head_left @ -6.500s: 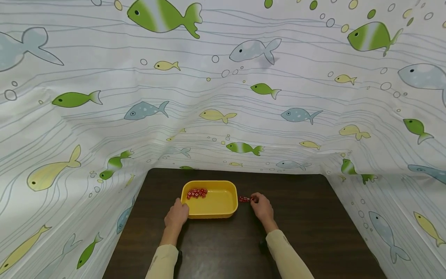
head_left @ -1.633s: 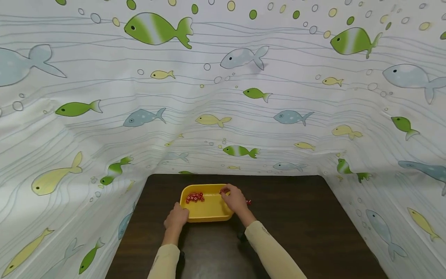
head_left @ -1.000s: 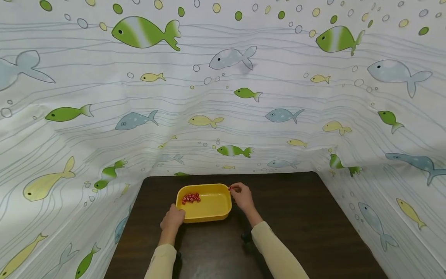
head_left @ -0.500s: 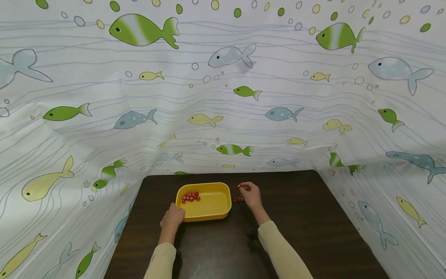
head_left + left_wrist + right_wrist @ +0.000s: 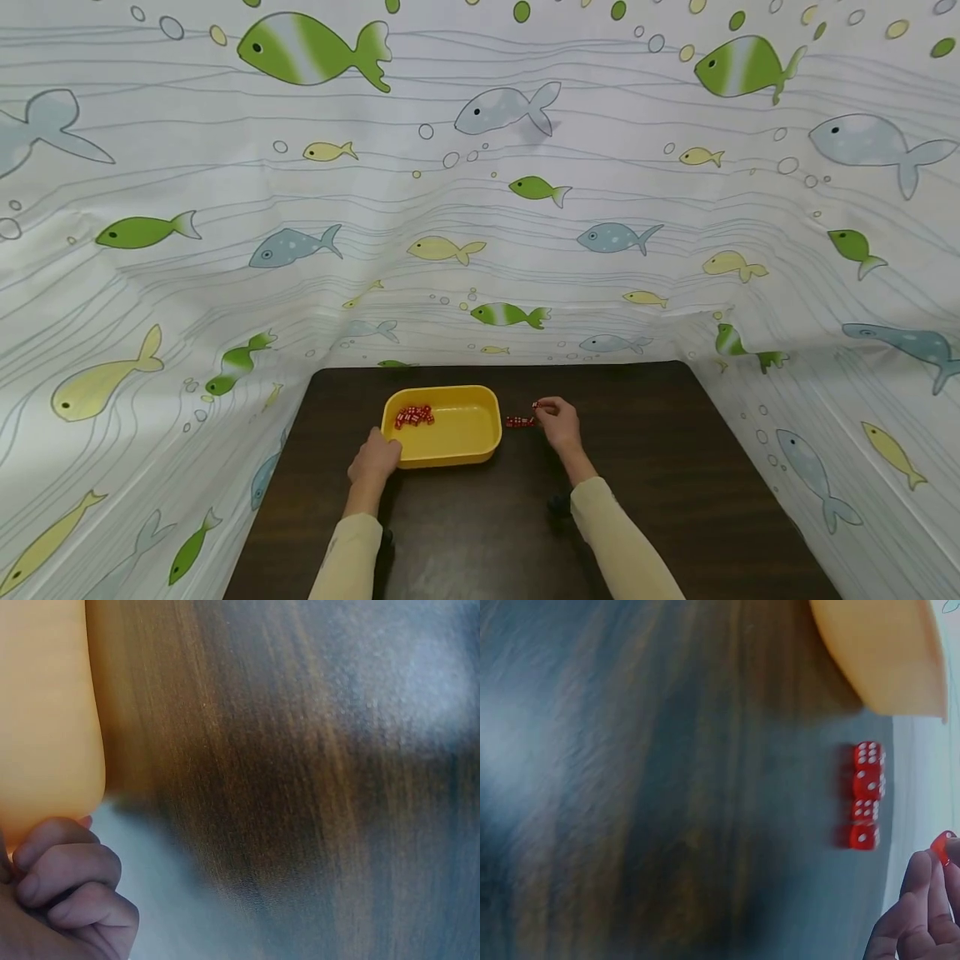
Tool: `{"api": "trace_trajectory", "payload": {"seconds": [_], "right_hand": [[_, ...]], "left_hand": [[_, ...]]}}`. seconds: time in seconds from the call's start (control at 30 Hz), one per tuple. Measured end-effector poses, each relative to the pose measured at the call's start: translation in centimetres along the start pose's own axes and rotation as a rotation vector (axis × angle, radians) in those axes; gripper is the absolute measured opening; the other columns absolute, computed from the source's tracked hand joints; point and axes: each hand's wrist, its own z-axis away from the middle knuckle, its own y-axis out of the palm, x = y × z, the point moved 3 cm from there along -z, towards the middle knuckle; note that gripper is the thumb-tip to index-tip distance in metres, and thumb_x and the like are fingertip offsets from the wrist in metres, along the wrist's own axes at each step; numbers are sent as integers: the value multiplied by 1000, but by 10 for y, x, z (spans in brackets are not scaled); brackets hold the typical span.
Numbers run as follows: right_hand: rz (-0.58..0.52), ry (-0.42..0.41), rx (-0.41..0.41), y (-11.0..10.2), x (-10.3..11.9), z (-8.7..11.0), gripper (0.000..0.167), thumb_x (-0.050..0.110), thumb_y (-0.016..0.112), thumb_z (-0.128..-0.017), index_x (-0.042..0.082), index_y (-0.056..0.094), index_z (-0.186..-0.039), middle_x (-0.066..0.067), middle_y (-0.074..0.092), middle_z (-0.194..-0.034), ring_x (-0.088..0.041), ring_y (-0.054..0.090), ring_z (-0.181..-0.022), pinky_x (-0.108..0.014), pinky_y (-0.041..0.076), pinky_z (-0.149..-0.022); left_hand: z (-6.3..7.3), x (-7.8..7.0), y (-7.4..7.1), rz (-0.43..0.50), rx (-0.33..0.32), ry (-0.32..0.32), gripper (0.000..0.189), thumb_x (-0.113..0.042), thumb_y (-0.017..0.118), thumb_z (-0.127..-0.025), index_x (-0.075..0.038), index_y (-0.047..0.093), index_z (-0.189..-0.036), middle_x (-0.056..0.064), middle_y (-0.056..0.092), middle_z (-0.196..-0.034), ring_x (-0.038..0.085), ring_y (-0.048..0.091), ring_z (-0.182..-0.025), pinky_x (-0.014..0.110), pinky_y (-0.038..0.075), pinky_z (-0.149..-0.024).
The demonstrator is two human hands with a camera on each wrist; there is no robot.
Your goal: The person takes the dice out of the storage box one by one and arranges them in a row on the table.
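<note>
A yellow tray (image 5: 450,460) stands on the dark table, with a cluster of red dice (image 5: 414,415) at its left inside. My left hand (image 5: 373,457) grips the tray's near left corner, fingers curled under the rim in the left wrist view. Pinched in the fingertips of my right hand (image 5: 561,423) is a red die (image 5: 943,844), held up off the table. Beside the tray's right side lies a short row of red dice (image 5: 866,796) with white pips, touching end to end. My right hand is at the right end of that row, apart from it.
The dark wood table (image 5: 660,467) runs out to both sides of the tray. A white curtain printed with fish (image 5: 480,208) hangs behind and at the sides of the table.
My right hand went from the row to over the tray, then back right past the row, with a die in its fingertips. The left hand stays at the tray corner.
</note>
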Motion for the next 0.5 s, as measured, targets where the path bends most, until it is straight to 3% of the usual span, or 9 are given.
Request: {"api": "trace_trajectory", "payload": {"seconds": [0.13,0.33,0.5], "right_hand": [[57,9,-9,-6,-9,-1,26,14,66,-105,1,72,-127,-22,74,-121,-40,72,-107,-45,59,-83],[250,28,-17,-9,-19,-4,25,18,67,-103,6,74,-124,-16,74,-117,-32,71,-102,-50,57,-84],[364,47,3,-8,-22,-3,26,21,65,-102,11,74,-124,-11,74,-115,-27,70,-92,-47,55,-77]], "left_hand": [[0,-2,-1,-5,-3,-2,63,-27,46,-101,6,36,-154,29,62,-120,37,58,-89,51,46,-81],[1,0,-1,0,-6,-1,60,-27,46,-101,7,38,-151,26,62,-113,36,58,-87,51,46,-81],[1,-1,0,3,-3,-9,59,-27,47,-102,6,39,-151,27,62,-116,36,58,-90,54,46,-85]]}}
